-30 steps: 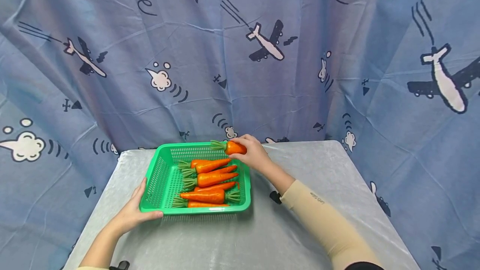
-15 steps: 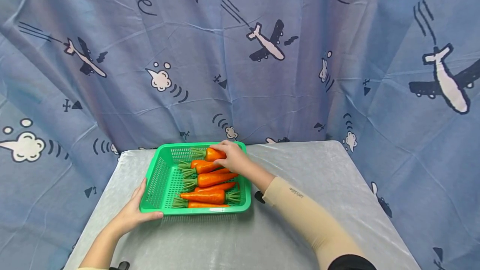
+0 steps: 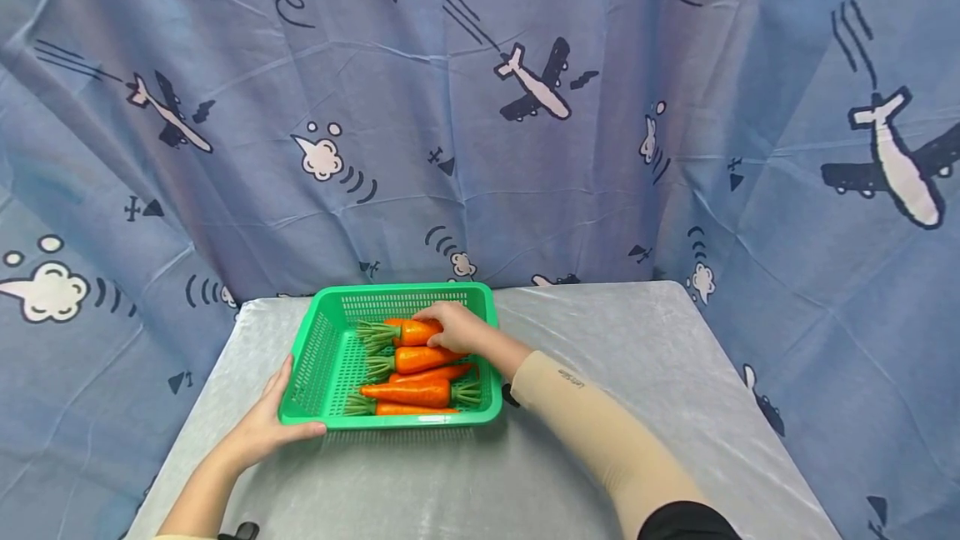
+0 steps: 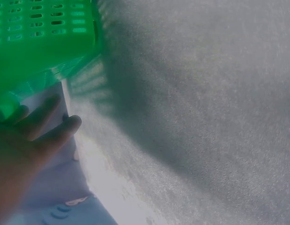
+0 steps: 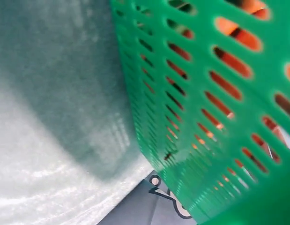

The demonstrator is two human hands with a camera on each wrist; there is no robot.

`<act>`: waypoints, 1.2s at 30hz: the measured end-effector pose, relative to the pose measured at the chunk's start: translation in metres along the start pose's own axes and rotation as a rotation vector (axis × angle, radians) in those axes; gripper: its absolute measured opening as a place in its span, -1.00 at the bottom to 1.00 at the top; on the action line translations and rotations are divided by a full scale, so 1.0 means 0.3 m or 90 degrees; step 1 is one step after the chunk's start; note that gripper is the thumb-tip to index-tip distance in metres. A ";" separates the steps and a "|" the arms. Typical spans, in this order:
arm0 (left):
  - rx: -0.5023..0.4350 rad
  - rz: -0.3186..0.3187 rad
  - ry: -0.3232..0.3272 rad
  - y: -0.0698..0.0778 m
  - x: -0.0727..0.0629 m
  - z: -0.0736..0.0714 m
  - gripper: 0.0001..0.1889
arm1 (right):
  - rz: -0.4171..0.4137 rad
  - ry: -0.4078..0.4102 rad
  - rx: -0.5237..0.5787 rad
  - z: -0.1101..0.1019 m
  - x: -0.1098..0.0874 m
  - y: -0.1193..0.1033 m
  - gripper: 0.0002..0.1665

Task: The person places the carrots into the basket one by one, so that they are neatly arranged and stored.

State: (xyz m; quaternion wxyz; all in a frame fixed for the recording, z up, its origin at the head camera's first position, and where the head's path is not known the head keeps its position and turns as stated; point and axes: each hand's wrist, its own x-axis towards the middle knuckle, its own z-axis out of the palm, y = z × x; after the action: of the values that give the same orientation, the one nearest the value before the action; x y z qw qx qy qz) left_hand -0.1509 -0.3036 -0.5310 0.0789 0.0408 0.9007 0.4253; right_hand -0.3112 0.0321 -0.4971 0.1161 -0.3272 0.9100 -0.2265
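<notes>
A green plastic basket (image 3: pixel 315 421) holds several orange carrots with green stem tufts, among them a carrot (image 3: pixel 408 393) near the front wall. My right hand (image 3: pixel 456 328) reaches over the basket's right wall and grips the thick end of a carrot (image 3: pixel 420 332), fingertips on its far side and thumb on the near side. That carrot lies over others at the back of the pile. At the front-left corner, my left hand (image 3: pixel 262 423) touches the basket with straight fingers along the left wall and its thumb along the front rim. In the right wrist view the slotted wall (image 5: pixel 182 103) hides the right hand.
The basket stands on a grey cloth-covered table (image 3: pixel 600 332), near its back edge. A blue curtain (image 3: pixel 480 148) printed with planes and stars hangs behind and at both sides. The right forearm, in a beige sleeve (image 3: pixel 600 423), crosses the table's right part.
My right hand has carried the carrot from above the basket's back rim left, down and nearer, onto the other carrots. The left hand and basket have stayed in place.
</notes>
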 end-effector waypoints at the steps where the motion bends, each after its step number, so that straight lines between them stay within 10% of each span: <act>1: 0.000 0.000 0.000 0.001 -0.001 0.000 0.39 | 0.002 0.000 0.005 0.004 0.003 0.002 -0.43; 18: 0.001 0.010 0.002 -0.007 0.007 -0.001 0.38 | -0.048 0.077 0.062 -0.057 -0.041 0.027 -0.33; 36: 0.003 0.023 -0.003 0.005 0.014 -0.010 0.39 | -0.052 0.227 0.129 -0.217 -0.294 0.073 -0.34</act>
State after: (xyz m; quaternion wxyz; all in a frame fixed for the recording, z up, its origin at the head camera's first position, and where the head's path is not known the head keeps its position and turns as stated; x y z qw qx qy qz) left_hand -0.1554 -0.3043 -0.5285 0.0732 0.0584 0.9005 0.4247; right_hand -0.2794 0.1261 -0.4456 -0.0236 -0.3054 0.8747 -0.3755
